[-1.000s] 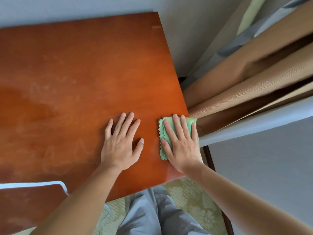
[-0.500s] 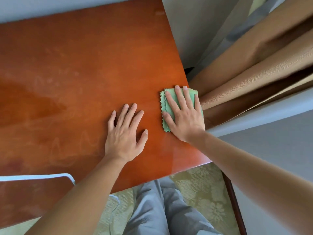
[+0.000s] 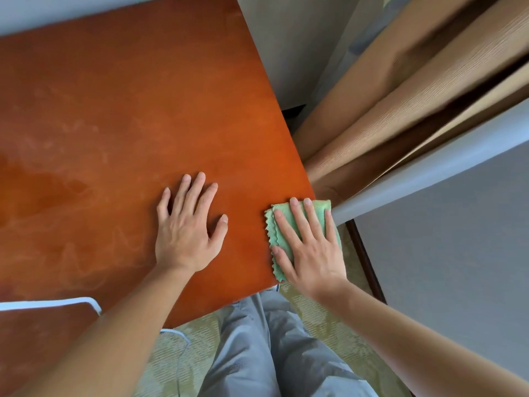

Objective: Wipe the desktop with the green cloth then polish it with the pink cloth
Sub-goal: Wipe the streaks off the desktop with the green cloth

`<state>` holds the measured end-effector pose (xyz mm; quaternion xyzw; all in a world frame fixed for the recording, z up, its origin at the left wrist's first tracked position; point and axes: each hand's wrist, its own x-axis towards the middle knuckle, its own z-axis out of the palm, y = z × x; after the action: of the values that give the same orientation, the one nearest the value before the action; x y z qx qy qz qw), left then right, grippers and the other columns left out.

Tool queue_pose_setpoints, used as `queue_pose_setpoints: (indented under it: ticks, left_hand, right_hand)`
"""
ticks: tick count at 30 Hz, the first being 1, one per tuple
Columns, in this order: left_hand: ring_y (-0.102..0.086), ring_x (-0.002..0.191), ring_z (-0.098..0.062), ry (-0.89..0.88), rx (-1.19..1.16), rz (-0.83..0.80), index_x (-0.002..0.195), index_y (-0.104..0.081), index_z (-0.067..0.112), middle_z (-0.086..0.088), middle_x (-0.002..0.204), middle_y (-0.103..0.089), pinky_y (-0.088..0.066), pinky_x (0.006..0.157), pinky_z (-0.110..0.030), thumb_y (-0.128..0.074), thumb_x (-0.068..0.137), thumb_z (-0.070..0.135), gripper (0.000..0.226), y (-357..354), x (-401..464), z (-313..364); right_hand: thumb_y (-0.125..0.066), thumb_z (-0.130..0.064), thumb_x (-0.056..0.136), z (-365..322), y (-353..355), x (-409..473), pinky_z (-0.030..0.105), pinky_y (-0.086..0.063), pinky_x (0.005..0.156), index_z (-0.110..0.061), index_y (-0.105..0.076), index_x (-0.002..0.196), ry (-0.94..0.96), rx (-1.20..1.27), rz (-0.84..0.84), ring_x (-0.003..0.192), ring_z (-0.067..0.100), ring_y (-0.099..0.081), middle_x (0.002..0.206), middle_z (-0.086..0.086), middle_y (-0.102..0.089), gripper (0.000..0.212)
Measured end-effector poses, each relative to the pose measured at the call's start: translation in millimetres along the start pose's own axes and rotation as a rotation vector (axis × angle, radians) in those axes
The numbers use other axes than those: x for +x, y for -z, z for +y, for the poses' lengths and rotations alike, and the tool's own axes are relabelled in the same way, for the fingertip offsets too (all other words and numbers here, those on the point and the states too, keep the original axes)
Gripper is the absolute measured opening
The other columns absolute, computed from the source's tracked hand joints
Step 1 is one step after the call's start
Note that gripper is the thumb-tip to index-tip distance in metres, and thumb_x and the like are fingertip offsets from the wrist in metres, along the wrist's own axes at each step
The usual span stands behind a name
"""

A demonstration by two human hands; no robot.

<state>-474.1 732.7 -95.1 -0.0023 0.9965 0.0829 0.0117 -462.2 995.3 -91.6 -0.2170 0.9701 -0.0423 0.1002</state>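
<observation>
Green cloth (image 3: 282, 224) lies at the desktop's (image 3: 128, 110) right edge under the flat, spread right hand (image 3: 310, 247).

Pulled back toward the near right corner of the surface (image 3: 120, 116): right hand (image 3: 310, 250) with the green cloth (image 3: 282, 224) beneath it, after reaching farther up the right edge half a second ago. Cloth now overhanging that corner.

Folded green cloth (image 3: 282, 224) lies flat at the smeared orange-brown desktop (image 3: 128, 110) corner.
</observation>
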Motion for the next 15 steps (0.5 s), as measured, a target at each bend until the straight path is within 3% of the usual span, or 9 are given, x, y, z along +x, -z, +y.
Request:
queue_pose_setpoints:
  ticks: [15]
  left_hand:
    - [-0.018, 0.155, -0.024, -0.009, -0.012, 0.004, 0.152, -0.039, 0.022, -0.004, 0.166, -0.027, -0.012, 0.124, -0.054, -0.034, 0.099, 0.053, 0.061, -2, 0, -1]
  right_hand:
    - [-0.030, -0.054, 0.101, -52, -9, -7, 0.059, -0.006, 0.121, -0.022, -0.022, 0.159, 0.062, 0.017, 0.033, 0.153, 0.035, -0.003, 0.166, 0.012, -0.011, 0.066]
